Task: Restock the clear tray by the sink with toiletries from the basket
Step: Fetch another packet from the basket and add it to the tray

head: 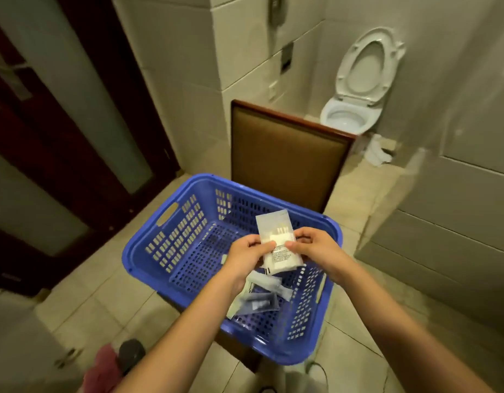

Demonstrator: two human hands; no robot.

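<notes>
Together, our left hand and right hand pinch a white sachet-style toiletry packet above the blue perforated plastic basket, seemingly checking it before restocking.

A small bathroom in dim, yellowish light. Pale square tiles cover the walls, and larger beige tiles with dark grout cover the floor. On the left stands a dark reddish wooden door with tall frosted glass panels and a metal handle. A wooden-framed chair with a brown upholstered back stands mid-room, its back toward the far corner. Behind it a white toilet sits against the wall, seat and lid raised. A crumpled white cloth lies on the floor beside its base. A wall phone hangs high on the corner pillar, above a dark wall plate.
</notes>
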